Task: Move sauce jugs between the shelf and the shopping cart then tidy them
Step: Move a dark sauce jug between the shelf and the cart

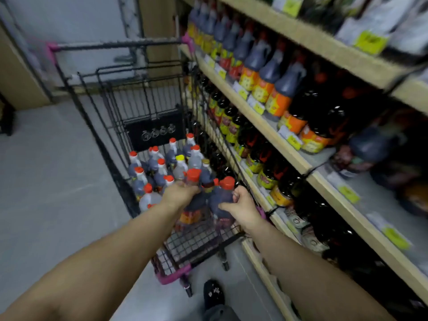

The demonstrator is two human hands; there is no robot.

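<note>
Here, cart full of sauce jugs.

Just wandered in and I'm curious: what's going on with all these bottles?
A person stands at a cart beside a shop shelf. The left hand grips a dark jug, and the right hand grips a second jug, both at the cart's near end. Many more jugs stand in the cart, and rows of shelf jugs line the shelf.

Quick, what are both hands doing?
Left hand: holds the left sauce jug near its neck.
Right hand: holds the right sauce jug.
</note>
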